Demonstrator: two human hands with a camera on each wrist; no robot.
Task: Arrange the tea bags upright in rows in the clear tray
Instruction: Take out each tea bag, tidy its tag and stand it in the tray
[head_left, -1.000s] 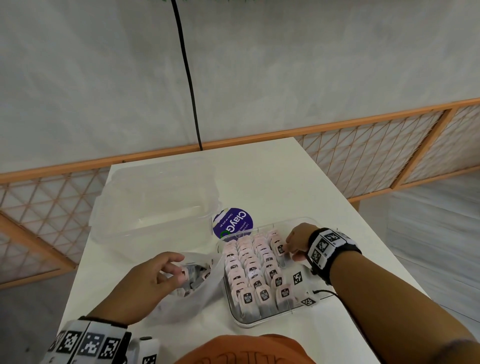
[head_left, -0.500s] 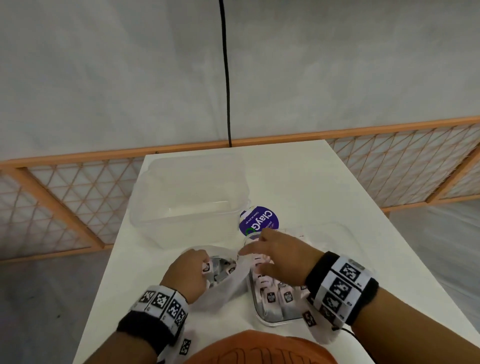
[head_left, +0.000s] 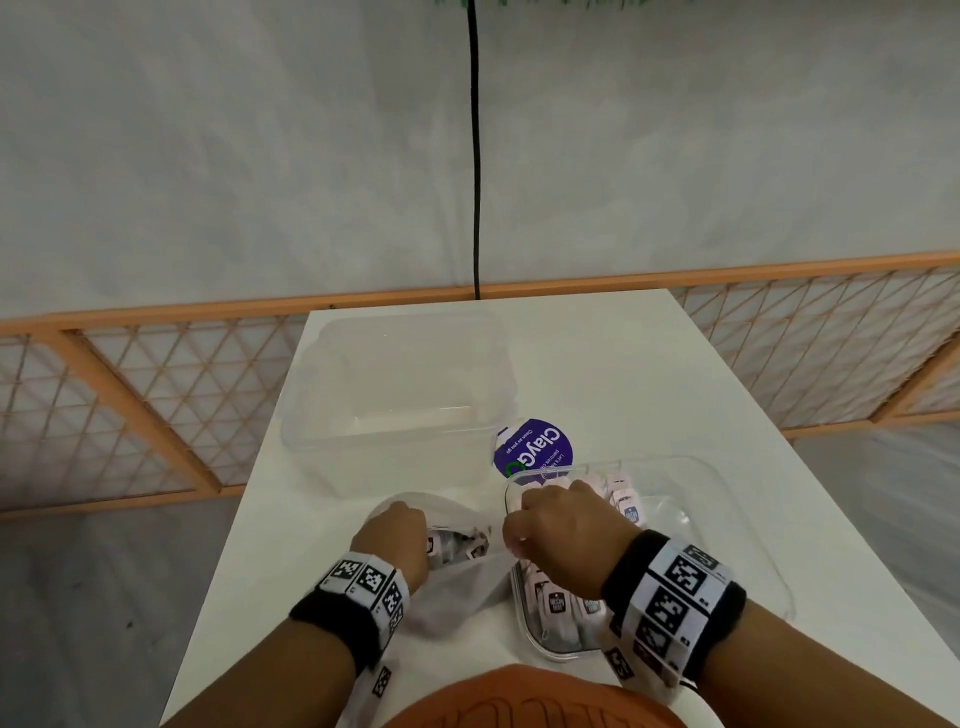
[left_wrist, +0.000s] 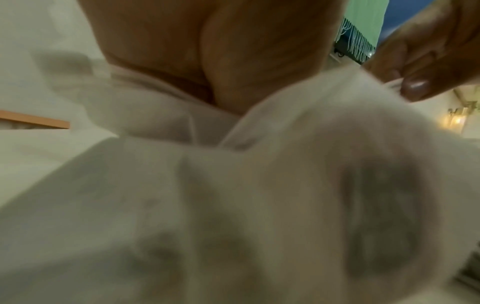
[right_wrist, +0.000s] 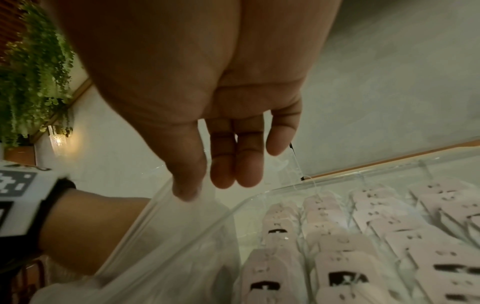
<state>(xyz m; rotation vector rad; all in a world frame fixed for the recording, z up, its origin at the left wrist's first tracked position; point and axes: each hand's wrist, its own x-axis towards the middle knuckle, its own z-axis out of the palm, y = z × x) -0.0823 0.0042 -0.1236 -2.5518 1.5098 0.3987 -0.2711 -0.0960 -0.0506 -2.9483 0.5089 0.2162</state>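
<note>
A clear tray at the right holds several rows of upright pink-tagged tea bags, shown close in the right wrist view. Left of it lies a thin plastic bag with loose tea bags inside. My left hand reaches into the bag's mouth, its fingers hidden by the plastic. My right hand hovers over the tray's left rim. Its thumb and forefinger pinch the bag's edge. The left wrist view is a blur of my palm and the bag.
A large clear plastic container stands at the back left of the white table. A round purple label lies between it and the tray. An orange lattice fence runs behind and beside the table.
My right hand left the far end of the tray's rows, crossed to the left and took the bag's edge. My left hand went deeper into the bag. The head view tilted down.
</note>
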